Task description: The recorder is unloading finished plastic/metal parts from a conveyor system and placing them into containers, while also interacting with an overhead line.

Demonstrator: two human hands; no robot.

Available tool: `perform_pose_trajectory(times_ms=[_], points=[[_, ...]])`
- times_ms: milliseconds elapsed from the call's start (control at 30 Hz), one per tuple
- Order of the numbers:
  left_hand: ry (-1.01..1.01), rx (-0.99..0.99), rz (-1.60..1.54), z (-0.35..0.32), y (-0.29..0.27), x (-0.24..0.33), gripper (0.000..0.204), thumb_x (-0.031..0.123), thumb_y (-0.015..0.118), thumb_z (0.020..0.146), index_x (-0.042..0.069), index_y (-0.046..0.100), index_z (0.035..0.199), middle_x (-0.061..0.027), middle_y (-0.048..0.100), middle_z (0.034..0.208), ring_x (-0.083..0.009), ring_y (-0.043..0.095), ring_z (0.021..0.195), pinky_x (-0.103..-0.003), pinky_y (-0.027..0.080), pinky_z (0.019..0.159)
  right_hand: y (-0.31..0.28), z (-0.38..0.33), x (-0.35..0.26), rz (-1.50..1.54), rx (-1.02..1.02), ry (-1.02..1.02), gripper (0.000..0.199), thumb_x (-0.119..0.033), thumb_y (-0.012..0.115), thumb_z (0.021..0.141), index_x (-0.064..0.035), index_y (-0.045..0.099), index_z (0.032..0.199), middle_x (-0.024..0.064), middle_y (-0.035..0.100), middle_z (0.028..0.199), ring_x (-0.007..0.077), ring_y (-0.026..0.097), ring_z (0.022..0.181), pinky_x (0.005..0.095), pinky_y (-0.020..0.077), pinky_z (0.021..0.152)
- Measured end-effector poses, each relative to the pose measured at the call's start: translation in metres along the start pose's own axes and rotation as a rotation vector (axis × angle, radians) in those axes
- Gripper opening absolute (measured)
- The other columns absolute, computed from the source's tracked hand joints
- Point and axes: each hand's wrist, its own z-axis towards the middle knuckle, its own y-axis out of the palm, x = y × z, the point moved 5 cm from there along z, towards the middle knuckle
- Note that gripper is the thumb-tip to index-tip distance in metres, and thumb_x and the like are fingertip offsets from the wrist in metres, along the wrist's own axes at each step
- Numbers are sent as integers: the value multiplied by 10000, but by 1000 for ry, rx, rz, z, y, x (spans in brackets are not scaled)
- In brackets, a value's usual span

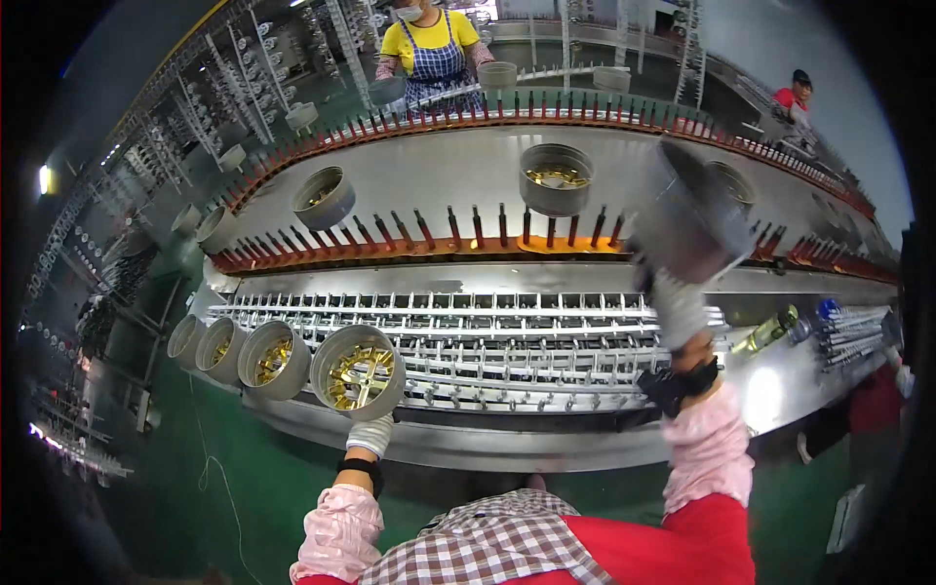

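Note:
My left hand (370,434), in a white knit glove, is closed on the lower edge of a grey round cup (325,398) with a gold spoked shape inside. Its fingers are mostly hidden behind the cup. Three similar grey cups, among them this one (290,382), stand in a row to its left. Raised over the bench at right, my gloved right hand (675,310) grips another grey round cup (690,219), smeared by motion. Metal racks (507,343) with rows of short prongs lie between my hands.
Behind the racks runs a line of red upright pins (400,226). Grey cups (554,200) with gold insides stand beyond it. A bottle (765,330) and bundled metal rods (853,336) lie at right. Across the line stands a person in a yellow shirt (429,44); another person (795,97) is far right.

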Motion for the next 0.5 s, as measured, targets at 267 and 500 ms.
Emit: perform_pose_trajectory(times_ms=[267,500], points=[[73,113,3,13,-6,-3,324,109,387,864,14,547,1129,-187,570,1143,-314,539,1066,-398,420,921,40,-130,-160,498,-295,-139,195,-169,462,847,-22,558,930,125,619,846,255,603,771,389,498,667],[-15,394,-533,27,-6,-13,343,207,382,906,73,514,1193,-145,527,1227,-308,482,1135,-398,371,984,57,-153,-200,558,-474,-111,212,-176,440,853,-40,562,960,126,642,868,288,621,793,408,499,681]])
